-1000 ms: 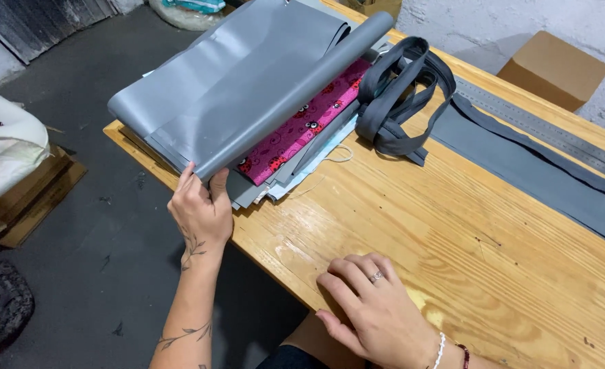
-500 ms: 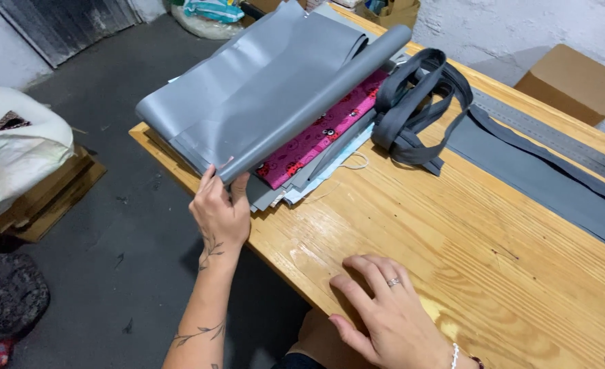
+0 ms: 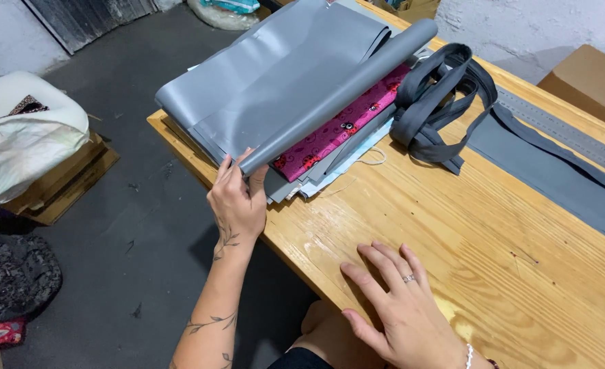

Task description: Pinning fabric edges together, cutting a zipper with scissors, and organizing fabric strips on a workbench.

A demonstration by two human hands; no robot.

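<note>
At the wooden table's (image 3: pixel 453 225) edge, a person's left hand (image 3: pixel 237 201) pinches the folded grey sheet (image 3: pixel 282 89) atop stacked fabrics, while the right hand (image 3: pixel 401 311) rests flat, fingers spread.

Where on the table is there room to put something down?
Bare wood table lies between the right hand, the fabric stack and the grey strip. The far left end is crowded: grey sheet, straps, left hand.

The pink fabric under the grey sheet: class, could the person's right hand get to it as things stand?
Probably yes. The right hand lies flat on bare table, with nothing between it and the pink fabric. The left hand holds the grey sheet folded back, so a strip of the pink fabric is uncovered.
</note>
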